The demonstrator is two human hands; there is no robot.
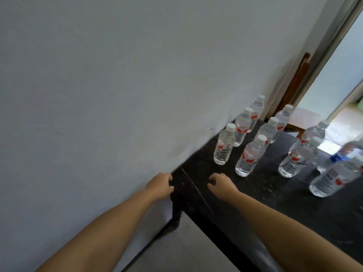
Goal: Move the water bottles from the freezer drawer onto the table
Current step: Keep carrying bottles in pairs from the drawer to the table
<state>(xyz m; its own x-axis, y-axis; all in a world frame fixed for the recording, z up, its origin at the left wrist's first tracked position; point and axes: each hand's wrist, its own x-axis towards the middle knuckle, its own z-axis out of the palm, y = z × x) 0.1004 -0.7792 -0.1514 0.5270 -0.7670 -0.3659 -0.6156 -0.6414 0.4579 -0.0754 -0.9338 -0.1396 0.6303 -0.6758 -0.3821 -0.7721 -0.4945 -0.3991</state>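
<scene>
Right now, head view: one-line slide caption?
Both empty hands, left and right, hover at the dark table near upright water bottles.

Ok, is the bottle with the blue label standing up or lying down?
Standing, as far as shows. The blue-label bottle stands on its base on the black table among other bottles; it is blurred, so its exact tilt is unclear.

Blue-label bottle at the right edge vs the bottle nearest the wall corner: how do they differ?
The blue-label bottle has a blue band; the wall-side bottle has a red-and-white label. The blue-label bottle is motion-blurred and partly hidden behind other bottles; the wall-side bottle is sharp and in full view. Both are clear plastic bottles standing on the black table.
</scene>
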